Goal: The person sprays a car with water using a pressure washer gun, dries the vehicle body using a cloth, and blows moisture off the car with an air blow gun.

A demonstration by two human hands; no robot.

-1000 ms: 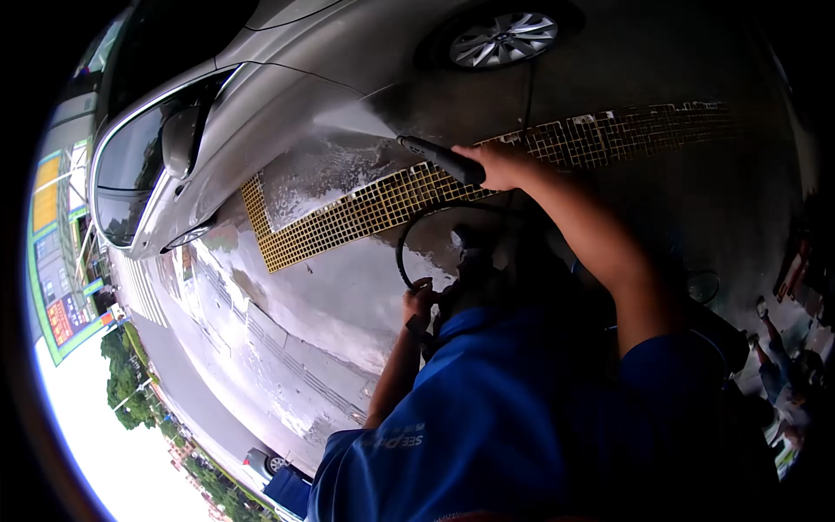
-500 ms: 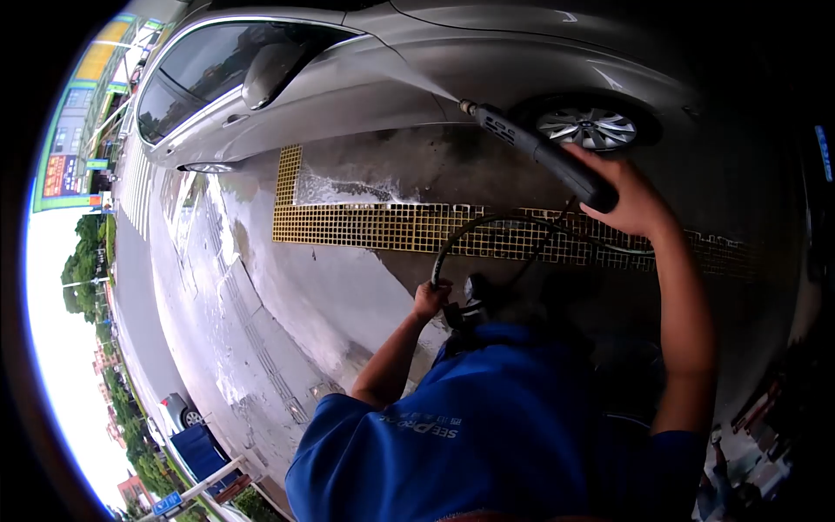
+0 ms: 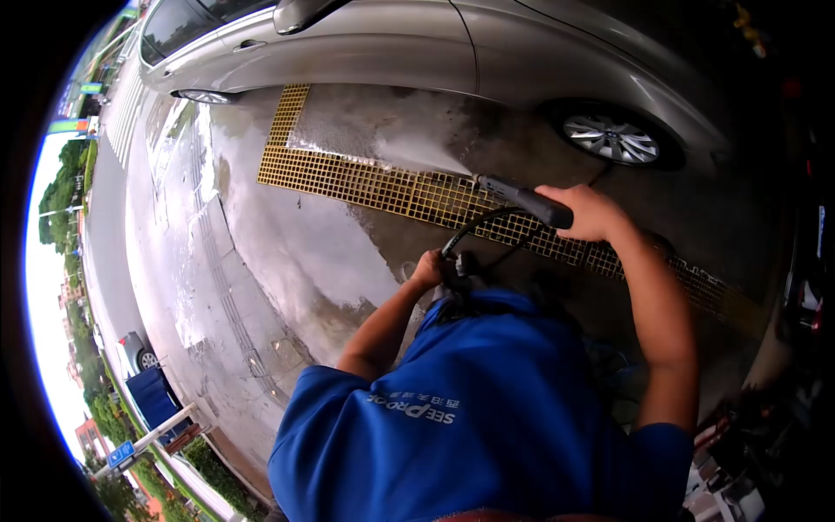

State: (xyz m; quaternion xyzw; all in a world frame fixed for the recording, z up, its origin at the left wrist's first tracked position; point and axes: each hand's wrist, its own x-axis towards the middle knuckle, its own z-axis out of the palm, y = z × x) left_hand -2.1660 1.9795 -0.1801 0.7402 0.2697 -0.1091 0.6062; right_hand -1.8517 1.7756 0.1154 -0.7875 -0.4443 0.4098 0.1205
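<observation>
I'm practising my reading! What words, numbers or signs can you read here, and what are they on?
"SEEPROOF": on the blue shirt; the smaller characters near it are too blurred to read.
Blue roadside sign: markings too small to read.
I can't read any numbers.

I watch over a wet concrete floor (image 3: 287, 226), pale and shiny on the left, much darker toward the right. Yellow grating (image 3: 357, 181) crosses it, its left end turning toward the far side. Farther left I see a grey road (image 3: 109, 252) with white stripes (image 3: 127, 109) at its far end, green trees (image 3: 61, 196) and glaring white sky (image 3: 48, 261). A blue sign (image 3: 121, 454) stands near left. The near right is dim; I think it holds clutter (image 3: 731, 470).
</observation>
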